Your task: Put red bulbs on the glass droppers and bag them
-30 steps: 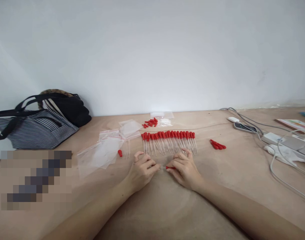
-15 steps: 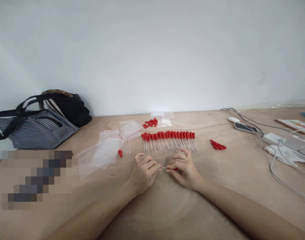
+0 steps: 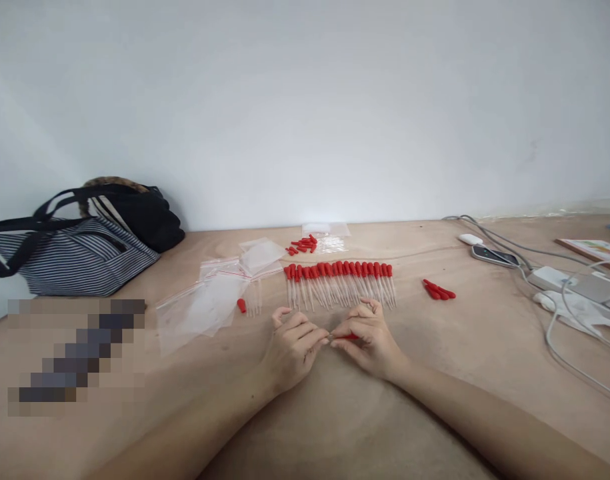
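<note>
My left hand [image 3: 297, 347] is closed in a pinch on a thin clear dropper tube, mostly hidden by the fingers. Opposite it, my right hand [image 3: 365, 339] pinches a red rubber bulb [image 3: 353, 337] lying sideways between thumb and fingers. The fingertips of both hands almost meet, where tube and bulb come together. Just beyond them lies a row of droppers [image 3: 341, 283], red bulbs to the back and clear tips toward me. Left of that row are a few bare clear tubes [image 3: 255, 299] and a single red bulb [image 3: 241, 305].
Clear zip bags [image 3: 202, 310] spread at the left, near a striped bag [image 3: 89, 257]. Loose red bulbs [image 3: 303, 245] and a bag of clear tubes [image 3: 331, 241] lie by the wall. More red bulbs [image 3: 439, 290] sit at right, before cables [image 3: 549, 333] and a power strip [image 3: 585, 287].
My hands have come closer together, and the stretch of clear tube that showed between them is now almost covered by the fingers. The droppers lie as before; the view has shifted slightly.
</note>
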The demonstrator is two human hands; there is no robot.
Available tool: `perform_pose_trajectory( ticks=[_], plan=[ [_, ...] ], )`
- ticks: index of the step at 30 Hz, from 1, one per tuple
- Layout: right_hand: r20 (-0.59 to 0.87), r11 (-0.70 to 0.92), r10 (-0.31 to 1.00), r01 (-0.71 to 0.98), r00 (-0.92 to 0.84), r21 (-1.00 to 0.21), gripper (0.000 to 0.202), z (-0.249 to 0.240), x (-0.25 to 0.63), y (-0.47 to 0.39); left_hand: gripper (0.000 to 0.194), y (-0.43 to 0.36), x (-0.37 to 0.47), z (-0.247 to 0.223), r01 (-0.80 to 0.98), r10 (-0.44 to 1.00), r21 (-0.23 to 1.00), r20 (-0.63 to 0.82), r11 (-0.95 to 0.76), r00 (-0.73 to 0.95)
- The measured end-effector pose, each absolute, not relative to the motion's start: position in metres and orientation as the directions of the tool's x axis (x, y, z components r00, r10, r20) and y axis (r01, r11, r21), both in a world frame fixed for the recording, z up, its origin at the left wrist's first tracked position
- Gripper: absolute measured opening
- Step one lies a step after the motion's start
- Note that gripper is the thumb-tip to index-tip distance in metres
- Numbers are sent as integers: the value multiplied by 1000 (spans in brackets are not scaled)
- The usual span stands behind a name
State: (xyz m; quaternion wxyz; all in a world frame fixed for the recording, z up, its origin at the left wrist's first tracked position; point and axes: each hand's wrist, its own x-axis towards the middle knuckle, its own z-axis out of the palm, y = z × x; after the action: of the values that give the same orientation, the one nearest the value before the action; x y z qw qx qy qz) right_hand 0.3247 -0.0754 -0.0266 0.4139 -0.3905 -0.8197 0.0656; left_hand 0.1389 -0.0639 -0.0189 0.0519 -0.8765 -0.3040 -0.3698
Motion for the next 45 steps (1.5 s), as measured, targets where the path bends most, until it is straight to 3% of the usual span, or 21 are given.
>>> perform_pose_trajectory(
  ticks=[4,10,16,19,20,24,26,30,33,35,37,39,40,42,45],
  plan=[
    [632,666,698,631,-337,-399,41,-26,335,-71,17,-60,137,-18,590,515,162,698,-791,498],
    [606,686,692,618,-392,-384,10,-23,334,-71,18,-58,136,-20,584,504,143,689,-799,521],
    [575,698,698,588,-428,-409,18,-20,333,-71,19,-60,137,-16,592,501,133,694,-795,517],
    [592,639,746,578,-305,-507,57,-19,337,-70,19,-62,140,-8,614,602,270,672,-742,431],
    [594,602,771,570,-231,-560,61,-19,338,-70,18,-62,142,-5,617,662,352,641,-704,389],
    [520,494,851,458,-80,-739,25,-17,332,-74,16,-65,155,-2,458,872,742,413,-490,264],
    [474,464,878,371,-69,-804,21,-15,325,-78,15,-66,164,-3,305,912,870,314,-388,264],
    [306,304,952,150,-12,-941,28,-12,313,-80,15,-68,180,-7,131,938,955,227,-268,263],
    [178,175,980,-35,-84,-984,34,-10,310,-73,14,-66,183,-10,107,943,962,217,-250,253],
    [124,123,986,-11,-109,-992,38,-8,313,-62,13,-59,178,-12,193,936,939,229,-285,268],
    [76,79,997,201,-24,-976,40,-5,320,-47,12,-49,166,-12,394,913,836,278,-383,298],
    [91,5,987,536,133,-844,39,0,330,-28,11,-35,147,-8,656,847,541,406,-526,344],
    [104,-19,980,594,172,-804,36,3,335,-18,10,-29,136,-5,760,810,360,467,-541,356],
    [135,-71,963,708,231,-703,31,8,341,-1,8,-19,113,2,905,792,99,530,-413,303],
    [164,-111,953,800,253,-589,26,11,338,17,19,-13,81,11,981,853,-72,486,-178,190]
  ],
)
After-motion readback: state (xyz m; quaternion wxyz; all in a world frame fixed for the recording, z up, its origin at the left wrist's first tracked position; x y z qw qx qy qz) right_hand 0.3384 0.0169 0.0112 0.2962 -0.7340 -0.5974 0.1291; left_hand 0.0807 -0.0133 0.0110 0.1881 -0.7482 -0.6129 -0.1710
